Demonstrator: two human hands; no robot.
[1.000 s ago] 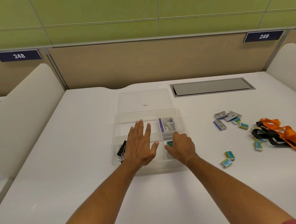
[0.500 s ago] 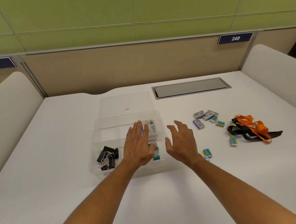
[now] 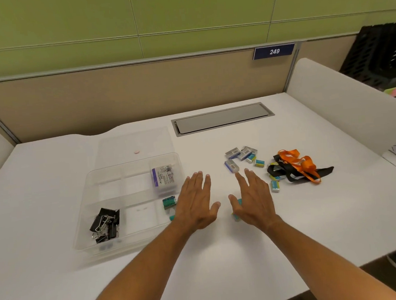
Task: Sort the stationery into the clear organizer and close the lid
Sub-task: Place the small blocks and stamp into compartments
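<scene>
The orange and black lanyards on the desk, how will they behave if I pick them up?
The lanyards are flat straps in a loose tangle, so they are probably floppy and light. Lifting one would likely drag the other along, and might nudge the small boxes at their edge.

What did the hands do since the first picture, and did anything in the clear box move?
Both hands left the clear organizer and moved right, over the bare table. The left hand is open beside the box; the right hand, earlier curled inside a front compartment, is now open, empty, near the loose small boxes. The binder clips, the purple-labelled box and the lanyards stayed where they were.
</scene>
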